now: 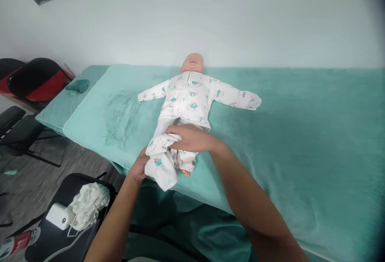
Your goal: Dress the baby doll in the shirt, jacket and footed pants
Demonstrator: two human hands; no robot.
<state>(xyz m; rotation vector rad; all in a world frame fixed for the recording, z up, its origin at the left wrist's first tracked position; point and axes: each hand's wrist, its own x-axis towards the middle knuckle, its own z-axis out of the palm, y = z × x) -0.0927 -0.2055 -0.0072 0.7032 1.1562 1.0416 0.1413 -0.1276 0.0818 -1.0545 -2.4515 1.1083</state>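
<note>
A baby doll (192, 62) lies on its back, arms spread, wearing a white printed jacket (192, 97). White printed baby trousers (162, 167) are bunched around its leg on the left side; the other trouser leg covers the leg on the right, where a foot (185, 172) peeks out. My right hand (191, 137) is closed on the bunched fabric near the doll's knee. On the left edge of the same cloth, my left hand (140, 166) grips the trousers, its fingers partly hidden behind them.
The doll rests on a bed with a green cover (300, 133) against a white wall. At lower left a black chair (45, 238) holds a crumpled white cloth (90, 204), a white device (57, 216) with a cord and a bottle (19, 242). More chairs (39, 79) stand at far left.
</note>
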